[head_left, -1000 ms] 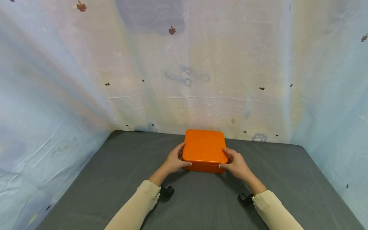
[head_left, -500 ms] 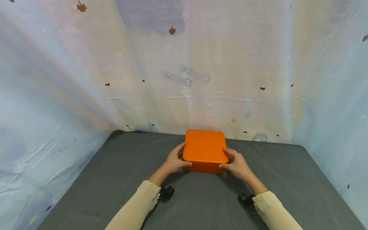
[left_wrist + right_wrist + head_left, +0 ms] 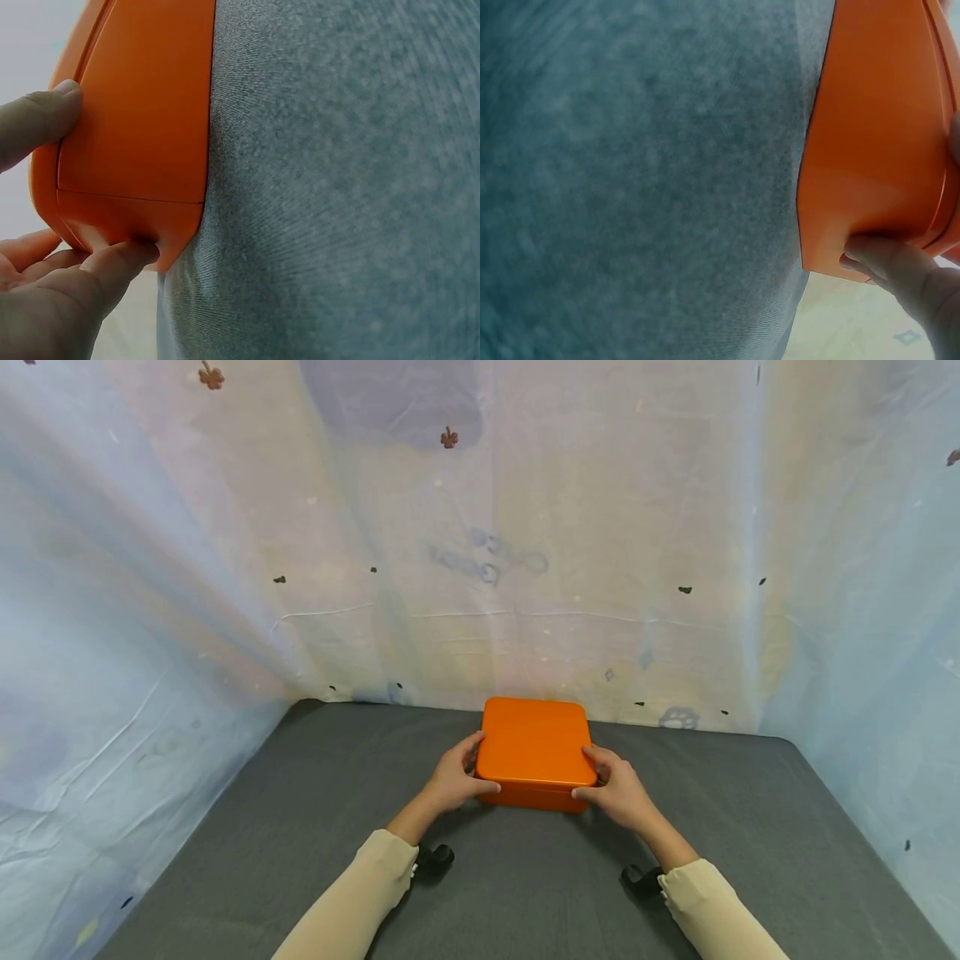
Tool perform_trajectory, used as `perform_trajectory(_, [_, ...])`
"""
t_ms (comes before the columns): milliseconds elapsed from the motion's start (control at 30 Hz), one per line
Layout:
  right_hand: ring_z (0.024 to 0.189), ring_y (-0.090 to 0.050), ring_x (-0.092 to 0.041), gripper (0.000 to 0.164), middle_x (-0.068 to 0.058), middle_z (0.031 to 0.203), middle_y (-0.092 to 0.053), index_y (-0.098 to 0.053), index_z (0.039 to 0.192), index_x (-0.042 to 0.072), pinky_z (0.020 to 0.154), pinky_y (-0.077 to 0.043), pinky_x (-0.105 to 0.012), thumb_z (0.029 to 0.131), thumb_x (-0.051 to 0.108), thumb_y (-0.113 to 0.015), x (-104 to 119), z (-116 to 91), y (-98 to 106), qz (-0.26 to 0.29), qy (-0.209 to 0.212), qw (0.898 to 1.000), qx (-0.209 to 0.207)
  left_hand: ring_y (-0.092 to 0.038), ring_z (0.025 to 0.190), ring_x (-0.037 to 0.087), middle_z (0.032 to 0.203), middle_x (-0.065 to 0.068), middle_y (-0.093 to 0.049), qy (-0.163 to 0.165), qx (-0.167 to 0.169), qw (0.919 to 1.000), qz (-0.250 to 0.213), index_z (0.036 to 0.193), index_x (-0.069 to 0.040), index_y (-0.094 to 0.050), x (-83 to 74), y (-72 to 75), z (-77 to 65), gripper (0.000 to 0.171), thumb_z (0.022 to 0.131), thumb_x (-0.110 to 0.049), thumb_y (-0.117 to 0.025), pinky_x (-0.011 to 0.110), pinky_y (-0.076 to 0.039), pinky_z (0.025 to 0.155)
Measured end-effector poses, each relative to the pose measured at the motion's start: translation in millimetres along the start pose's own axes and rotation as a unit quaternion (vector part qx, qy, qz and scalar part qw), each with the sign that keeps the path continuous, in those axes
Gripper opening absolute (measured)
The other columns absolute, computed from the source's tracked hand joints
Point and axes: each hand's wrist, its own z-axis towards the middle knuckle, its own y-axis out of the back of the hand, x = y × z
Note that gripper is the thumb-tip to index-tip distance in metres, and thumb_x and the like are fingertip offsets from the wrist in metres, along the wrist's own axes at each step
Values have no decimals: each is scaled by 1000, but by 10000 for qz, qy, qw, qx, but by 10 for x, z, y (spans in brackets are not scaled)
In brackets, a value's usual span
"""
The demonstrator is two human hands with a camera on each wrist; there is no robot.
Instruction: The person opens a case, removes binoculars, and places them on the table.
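An orange lidded box (image 3: 536, 739) with rounded corners sits near the back edge of the grey surface, its lid on. My left hand (image 3: 455, 779) grips the box's left front corner, thumb on the front face and fingers along the left side. At the opposite corner my right hand (image 3: 618, 787) holds it the same way. In the left wrist view, the box's side (image 3: 142, 112) meets the grey cloth, and fingertips press into a recess low on it. The right wrist view has fingers (image 3: 889, 259) against the box wall (image 3: 870, 135); the thumb is mostly cut off.
Dark grey cloth covers the table (image 3: 360, 760). A pale patterned curtain (image 3: 570, 527) hangs right behind the box and along both sides. A black wrist mount (image 3: 435, 862) protrudes under the left cuff, another mount (image 3: 640, 880) under the right.
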Motion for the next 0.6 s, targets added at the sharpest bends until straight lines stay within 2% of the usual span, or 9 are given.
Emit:
perform_trajectory(233, [121, -54, -45, 74, -33, 150, -30, -35, 144, -11, 92, -53, -44, 82, 5, -74, 5, 5, -2, -54, 35, 10000, -8, -39, 139, 35, 159, 12, -25, -254, 16, 9997, 60, 149, -7, -36, 25, -2, 10, 87, 75, -8, -82, 49, -38, 109])
perform_trajectory(600, [123, -52, -46, 75, -34, 150, -28, -34, 144, -11, 93, -52, -45, 82, 4, -73, -13, 10, -1, -92, 69, 9999, 31, -40, 138, 34, 160, 11, -23, -250, 58, 9997, 16, 149, -7, -37, 22, -7, 5, 86, 75, -9, -82, 48, -40, 108])
